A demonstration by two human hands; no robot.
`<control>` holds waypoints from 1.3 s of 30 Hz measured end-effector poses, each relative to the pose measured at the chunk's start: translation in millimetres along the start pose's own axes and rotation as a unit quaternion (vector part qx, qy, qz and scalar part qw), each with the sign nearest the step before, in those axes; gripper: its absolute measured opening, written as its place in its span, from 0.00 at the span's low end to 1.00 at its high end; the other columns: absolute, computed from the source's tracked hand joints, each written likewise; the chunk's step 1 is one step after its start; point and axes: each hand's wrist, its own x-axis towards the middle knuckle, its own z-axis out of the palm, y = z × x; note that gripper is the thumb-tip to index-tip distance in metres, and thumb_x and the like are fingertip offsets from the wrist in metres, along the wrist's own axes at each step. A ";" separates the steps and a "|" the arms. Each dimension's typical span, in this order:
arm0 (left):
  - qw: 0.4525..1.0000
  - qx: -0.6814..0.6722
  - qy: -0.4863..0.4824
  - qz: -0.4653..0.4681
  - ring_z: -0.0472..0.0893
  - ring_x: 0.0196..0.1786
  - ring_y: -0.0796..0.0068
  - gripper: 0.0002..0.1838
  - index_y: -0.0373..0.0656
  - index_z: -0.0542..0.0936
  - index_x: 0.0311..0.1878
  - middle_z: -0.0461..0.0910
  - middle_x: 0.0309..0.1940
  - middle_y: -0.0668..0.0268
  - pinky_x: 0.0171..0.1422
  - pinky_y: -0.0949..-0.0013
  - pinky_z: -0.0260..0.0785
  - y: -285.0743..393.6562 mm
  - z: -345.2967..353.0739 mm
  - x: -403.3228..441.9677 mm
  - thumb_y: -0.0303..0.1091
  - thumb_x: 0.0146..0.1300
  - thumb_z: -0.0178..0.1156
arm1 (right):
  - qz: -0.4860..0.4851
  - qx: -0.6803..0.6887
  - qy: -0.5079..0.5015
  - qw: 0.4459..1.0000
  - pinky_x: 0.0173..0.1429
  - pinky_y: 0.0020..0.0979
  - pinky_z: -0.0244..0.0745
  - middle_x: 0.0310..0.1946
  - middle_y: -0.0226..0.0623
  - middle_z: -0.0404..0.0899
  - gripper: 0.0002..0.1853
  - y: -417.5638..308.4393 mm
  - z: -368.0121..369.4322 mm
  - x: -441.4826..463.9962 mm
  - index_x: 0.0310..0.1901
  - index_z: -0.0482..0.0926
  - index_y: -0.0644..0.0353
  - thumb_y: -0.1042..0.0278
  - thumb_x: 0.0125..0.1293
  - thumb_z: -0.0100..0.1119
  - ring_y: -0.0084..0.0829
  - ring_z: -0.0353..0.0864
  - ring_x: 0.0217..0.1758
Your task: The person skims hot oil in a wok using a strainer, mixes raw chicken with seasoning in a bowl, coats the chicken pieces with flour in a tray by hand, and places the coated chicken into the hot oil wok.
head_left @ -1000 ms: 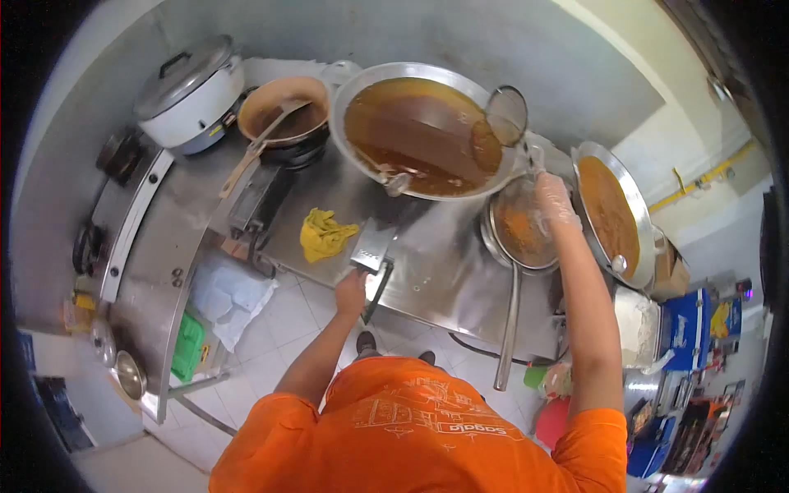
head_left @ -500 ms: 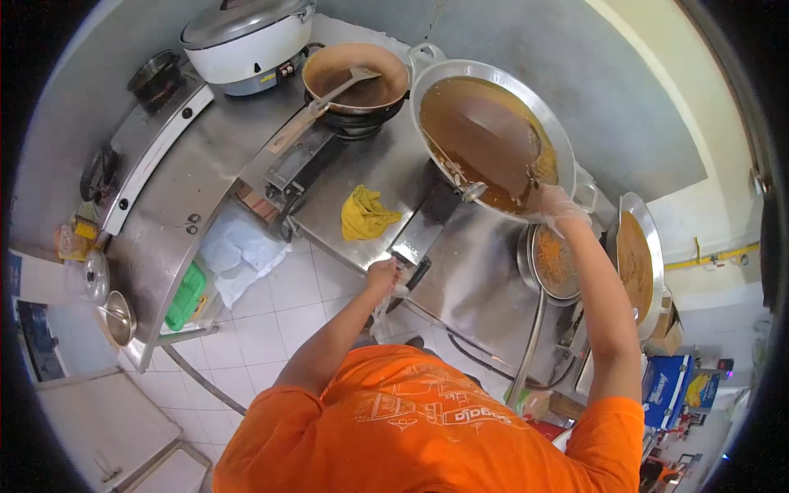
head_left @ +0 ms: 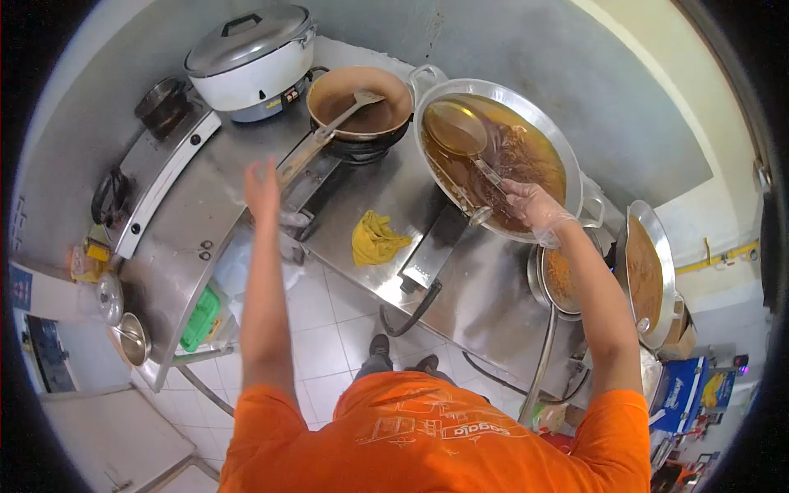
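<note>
My right hand (head_left: 536,207), in a clear plastic glove, is closed round the handle of a round wire skimmer (head_left: 456,128), whose mesh lies over the dark oil in a large metal wok (head_left: 567,148). My left hand (head_left: 263,191) is raised with its fingers apart and holds nothing. It is just left of the wooden handle of a spatula (head_left: 367,98), which rests in a brown pan (head_left: 362,80). A ladle (head_left: 479,215) leans on the near rim of the wok.
A yellow cloth (head_left: 376,239) lies on the steel counter (head_left: 349,201). To the right are a strainer with orange bits (head_left: 561,279) and a second wok (head_left: 645,271). A rice cooker (head_left: 251,70) stands at the back left. A black hose (head_left: 415,316) hangs at the counter's front edge.
My left hand has left the stove's front edge and moved up and left. My right hand has swung the skimmer leftward over the wok. The camera view has shifted.
</note>
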 end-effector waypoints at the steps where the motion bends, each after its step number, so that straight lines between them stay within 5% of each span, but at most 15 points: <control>1: 0.993 0.004 -0.113 -0.043 0.78 0.63 0.53 0.34 0.35 0.78 0.56 0.80 0.58 0.46 0.70 0.52 0.62 22.1 -6.3 34.5 0.60 0.66 0.62 | 0.000 0.036 0.009 0.999 0.27 0.24 0.54 0.23 0.22 0.65 0.27 -1.4 1.2 -4.8 0.75 0.65 0.55 0.72 0.75 0.51 0.18 0.57 0.22; 7: 0.832 0.085 -0.528 -0.147 0.81 0.48 0.56 0.38 0.38 0.80 0.56 0.84 0.48 0.55 0.51 0.52 0.74 23.7 75.6 97.4 0.69 0.69 0.51 | -0.024 0.064 -0.001 0.998 0.27 0.23 0.51 0.22 0.18 0.59 0.29 -12.8 -4.4 -45.7 0.76 0.63 0.55 0.67 0.76 0.55 0.17 0.55 0.22; 10: 0.847 0.079 -0.522 -0.069 0.79 0.35 0.63 0.34 0.38 0.84 0.46 0.83 0.34 0.59 0.40 0.51 0.73 4.9 94.4 84.9 0.66 0.70 0.53 | -0.057 0.113 0.011 0.992 0.26 0.22 0.53 0.23 0.19 0.61 0.29 9.9 -14.0 -46.9 0.76 0.63 0.56 0.69 0.76 0.55 0.18 0.55 0.22; 13: 0.917 0.073 -0.393 -0.018 0.70 0.18 0.74 0.26 0.39 0.79 0.25 0.72 0.16 0.69 0.24 0.65 0.59 37.9 69.4 40.1 0.54 0.68 0.63 | -0.047 0.049 0.069 0.995 0.27 0.22 0.56 0.24 0.20 0.63 0.28 -7.7 -17.2 -96.4 0.75 0.64 0.57 0.70 0.76 0.54 0.18 0.56 0.23; 15: 0.930 0.021 -0.368 -0.013 0.69 0.17 0.75 0.27 0.40 0.78 0.24 0.72 0.15 0.69 0.24 0.65 0.58 21.6 76.8 29.7 0.55 0.68 0.62 | -0.024 0.066 0.106 0.992 0.30 0.23 0.59 0.25 0.20 0.63 0.27 2.1 -24.7 -123.7 0.75 0.67 0.53 0.71 0.76 0.53 0.16 0.60 0.26; 18: 0.941 -0.004 -0.338 -0.020 0.68 0.18 0.76 0.27 0.39 0.77 0.24 0.72 0.15 0.69 0.24 0.66 0.57 4.8 54.8 9.8 0.55 0.68 0.62 | -0.022 -0.143 0.189 0.971 0.52 0.30 0.74 0.49 0.42 0.80 0.30 16.2 -40.0 -184.8 0.73 0.65 0.64 0.78 0.69 0.50 0.30 0.79 0.51; 20: 0.948 0.003 -0.317 -0.019 0.69 0.19 0.76 0.27 0.39 0.77 0.24 0.72 0.16 0.68 0.25 0.66 0.58 9.0 19.6 -10.2 0.55 0.68 0.62 | -0.065 -0.309 0.275 0.908 0.67 0.36 0.73 0.68 0.56 0.72 0.31 45.1 -47.4 -221.2 0.73 0.66 0.61 0.78 0.67 0.52 0.43 0.72 0.72; 23: 0.960 0.029 -0.279 -0.005 0.70 0.21 0.76 0.27 0.38 0.79 0.25 0.73 0.17 0.66 0.27 0.67 0.59 13.7 -43.4 -45.4 0.56 0.68 0.62 | -0.010 -0.296 0.371 0.880 0.68 0.39 0.71 0.63 0.59 0.76 0.28 59.2 -35.5 -278.9 0.71 0.68 0.61 0.78 0.69 0.51 0.48 0.76 0.68; 26: 0.964 0.078 -0.253 0.022 0.71 0.22 0.76 0.26 0.38 0.80 0.26 0.74 0.17 0.66 0.28 0.67 0.60 -13.7 -103.8 -97.6 0.54 0.69 0.61 | -0.162 -0.376 0.461 0.787 0.66 0.40 0.73 0.58 0.60 0.79 0.28 179.7 -63.1 -303.7 0.72 0.67 0.60 0.80 0.70 0.49 0.46 0.80 0.62; 27: 0.960 0.102 -0.257 0.032 0.71 0.21 0.76 0.26 0.37 0.80 0.26 0.74 0.17 0.67 0.28 0.66 0.60 -19.0 -127.7 -119.1 0.53 0.70 0.60 | -0.046 -0.208 0.469 0.857 0.65 0.41 0.74 0.55 0.59 0.81 0.30 187.5 -49.9 -313.0 0.73 0.67 0.56 0.83 0.68 0.47 0.46 0.82 0.58; 28: 0.958 0.092 -0.270 -0.016 0.71 0.21 0.77 0.26 0.37 0.79 0.25 0.73 0.17 0.68 0.27 0.66 0.60 -20.2 -150.8 -142.5 0.52 0.71 0.60 | -0.109 -0.327 0.486 0.803 0.61 0.45 0.75 0.48 0.61 0.81 0.32 210.5 -41.1 -319.3 0.73 0.67 0.54 0.84 0.67 0.46 0.51 0.82 0.51; 31: 0.950 0.094 -0.290 -0.074 0.69 0.20 0.81 0.25 0.39 0.77 0.26 0.69 0.15 0.72 0.24 0.68 0.59 -21.5 -208.3 -216.5 0.50 0.73 0.58 | 0.053 -0.424 0.434 0.793 0.51 0.51 0.74 0.41 0.66 0.79 0.33 263.1 -46.5 -327.8 0.74 0.67 0.51 0.85 0.66 0.44 0.60 0.82 0.45; 35: 0.954 0.106 -0.271 -0.077 0.65 0.19 0.84 0.22 0.40 0.75 0.27 0.67 0.15 0.75 0.23 0.71 0.57 -57.5 -264.3 -328.9 0.47 0.73 0.58 | 0.055 -0.392 0.410 0.822 0.51 0.41 0.76 0.47 0.64 0.81 0.32 317.1 -52.0 -309.7 0.74 0.66 0.53 0.83 0.68 0.43 0.53 0.83 0.44; 36: 0.946 0.090 -0.285 -0.123 0.65 0.19 0.84 0.21 0.40 0.75 0.27 0.67 0.15 0.75 0.23 0.71 0.57 -65.3 -278.4 -354.1 0.46 0.73 0.58 | 0.064 -0.287 0.406 0.865 0.54 0.36 0.74 0.54 0.60 0.81 0.32 336.4 -67.7 -301.0 0.74 0.67 0.53 0.83 0.67 0.43 0.50 0.83 0.49; 39: 0.921 0.062 -0.317 -0.217 0.64 0.19 0.82 0.20 0.39 0.75 0.27 0.67 0.15 0.73 0.23 0.69 0.57 -94.6 -321.5 -423.3 0.43 0.72 0.59 | -0.035 -0.359 0.380 0.852 0.60 0.36 0.72 0.57 0.53 0.82 0.30 366.6 -93.1 -292.4 0.72 0.69 0.51 0.80 0.70 0.42 0.46 0.82 0.54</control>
